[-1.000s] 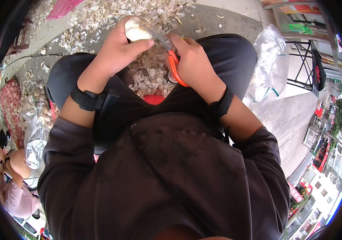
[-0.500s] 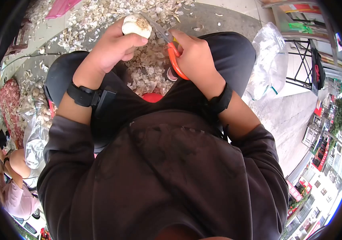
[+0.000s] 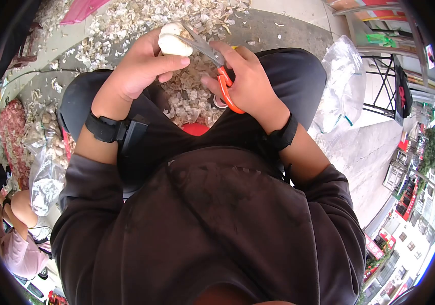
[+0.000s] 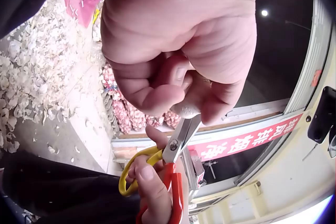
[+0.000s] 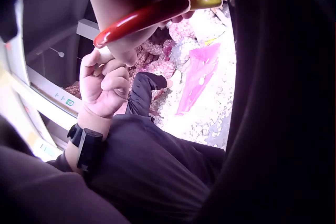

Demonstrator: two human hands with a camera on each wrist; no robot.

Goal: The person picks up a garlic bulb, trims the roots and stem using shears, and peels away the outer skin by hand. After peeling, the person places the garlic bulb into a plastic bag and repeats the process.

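Note:
A white garlic bulb [image 3: 173,41] sits in my left hand [image 3: 138,66], pinched between thumb and fingers, over the gap between my knees. My right hand [image 3: 252,81] grips a pair of scissors [image 3: 226,89] with an orange-red and a yellow handle. The scissor blades stand parted, their tips overlapping the bulb's right side in the head view. In the left wrist view, the curled left fingers [image 4: 163,85] hide most of the bulb, and the blades reach up to it from below. One red handle [image 5: 142,22] crosses the right wrist view.
Loose garlic skins [image 3: 189,96] lie between my legs, with more scattered on the ground ahead. A red rounded thing [image 3: 195,129] shows between my thighs. A clear plastic bag [image 3: 340,84] stands right; mesh sacks [image 3: 15,137] and another person [image 3: 22,244] are left.
The bulb's brown root end faced up half a second ago and has since turned towards the scissors. The blades, nearly together then, have spread and come onto the bulb.

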